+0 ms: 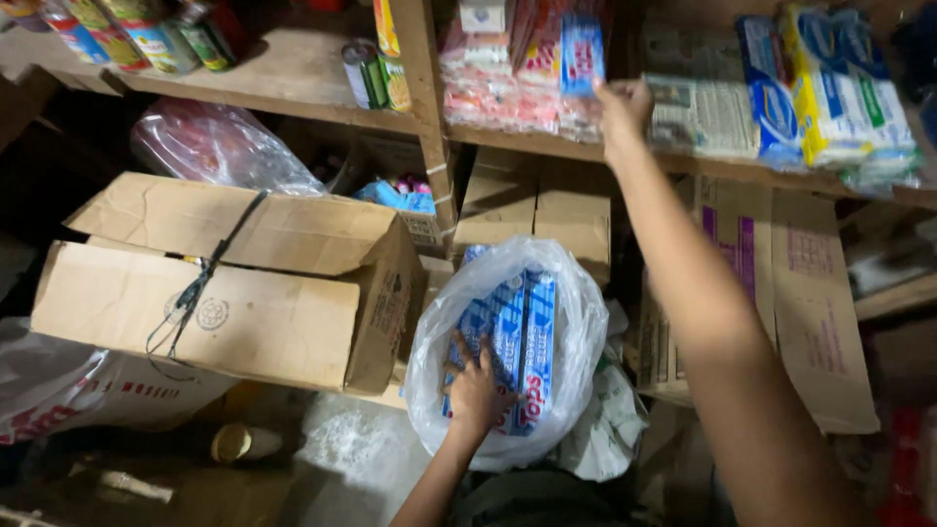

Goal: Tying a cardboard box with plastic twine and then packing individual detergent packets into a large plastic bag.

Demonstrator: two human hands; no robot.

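Fingers of the left hand (pixel 475 390) spread flat on blue boxes; right hand (pixel 622 109) pinches one packet at the shelf.

Head view: left hand lies open, gripping nothing, on the blue cartons (pixel 514 337) standing in a clear plastic bag (pixel 576 322) on the floor, beside a tied cardboard box (pixel 224 278). Cartons' long axis runs roughly up-down in frame, tilted slightly right, ends toward the shelf. Right-hand fingers close around the lower end of a blue packet (pixel 582 51), held upright against the wooden shelf (pixel 293 83), among pink packets (pixel 493 83). Judgement: cartons look light, stiff cardboard, smooth, crushable at corners; best taken across the narrow width near mid-length. Bag is soft, slippery.
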